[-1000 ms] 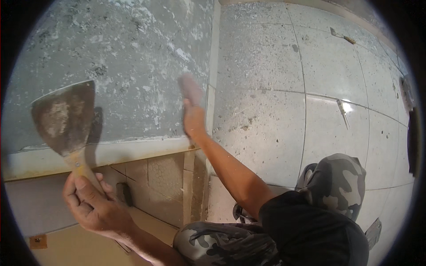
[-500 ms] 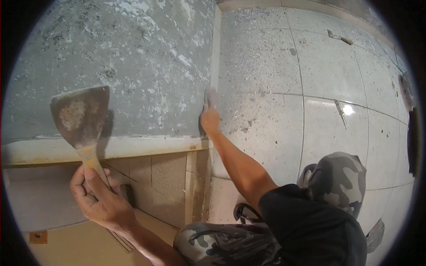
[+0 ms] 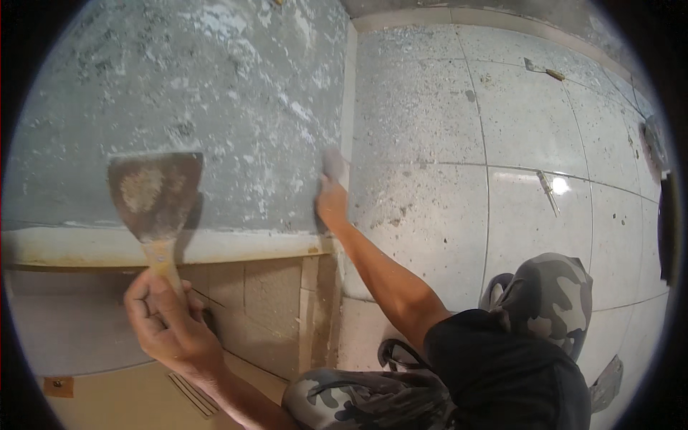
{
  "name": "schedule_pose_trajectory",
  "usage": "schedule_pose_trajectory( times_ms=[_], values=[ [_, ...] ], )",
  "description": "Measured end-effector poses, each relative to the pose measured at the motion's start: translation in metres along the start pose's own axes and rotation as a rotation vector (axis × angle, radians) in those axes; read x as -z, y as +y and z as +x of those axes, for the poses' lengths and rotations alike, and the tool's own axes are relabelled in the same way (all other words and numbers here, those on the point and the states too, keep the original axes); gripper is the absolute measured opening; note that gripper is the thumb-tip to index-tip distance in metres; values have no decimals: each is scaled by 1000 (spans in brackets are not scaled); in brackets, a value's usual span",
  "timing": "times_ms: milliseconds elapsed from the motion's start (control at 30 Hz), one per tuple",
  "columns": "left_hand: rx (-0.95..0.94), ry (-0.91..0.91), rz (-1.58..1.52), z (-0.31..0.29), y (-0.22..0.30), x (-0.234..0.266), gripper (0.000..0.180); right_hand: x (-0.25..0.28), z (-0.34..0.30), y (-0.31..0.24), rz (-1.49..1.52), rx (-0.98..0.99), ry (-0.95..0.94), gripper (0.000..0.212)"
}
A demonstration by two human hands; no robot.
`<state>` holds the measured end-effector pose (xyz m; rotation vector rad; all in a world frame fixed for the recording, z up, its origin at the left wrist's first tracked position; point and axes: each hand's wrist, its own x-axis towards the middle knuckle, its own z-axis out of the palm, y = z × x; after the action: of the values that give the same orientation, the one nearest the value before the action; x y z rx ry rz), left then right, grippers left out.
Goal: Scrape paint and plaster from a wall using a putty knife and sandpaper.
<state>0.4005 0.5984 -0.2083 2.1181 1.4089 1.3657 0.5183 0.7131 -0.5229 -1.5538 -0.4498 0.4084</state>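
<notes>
My left hand (image 3: pixel 175 326) pinches the pale handle of a wide scraper (image 3: pixel 153 197), its worn, stained blade pointing up in front of the grey wall (image 3: pixel 244 122). My right hand (image 3: pixel 332 204) reaches out to the wall's right-hand edge, fingers closed round a flat greyish tool (image 3: pixel 334 166). Motion smears that tool, so its kind is unclear; it lies against the wall surface near the corner. White patches and dark specks mottle the wall.
Light floor tiles (image 3: pixel 537 136) on the right carry scattered flakes. Another scraper (image 3: pixel 545 69) lies far off, and a narrow metal tool (image 3: pixel 549 192) lies nearer. A pale ledge (image 3: pixel 79 247) edges the wall above a recess. My camouflage-clad knees (image 3: pixel 548 297) are at lower right.
My left hand and the scraper have moved right and slightly down in the picture. The right hand has shifted slightly left, with the blurred tool still in it. The view has tilted a little.
</notes>
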Motion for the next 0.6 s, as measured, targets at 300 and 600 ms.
schedule_pose_trajectory(
  times_ms=[300,600],
  values=[
    [-7,19,-16,-3,10,-7,23,12,8,34,-83,-218,-12,41],
    [9,383,112,1,41,3,26,21,-97,-137,398,204,-289,43]
  ],
)
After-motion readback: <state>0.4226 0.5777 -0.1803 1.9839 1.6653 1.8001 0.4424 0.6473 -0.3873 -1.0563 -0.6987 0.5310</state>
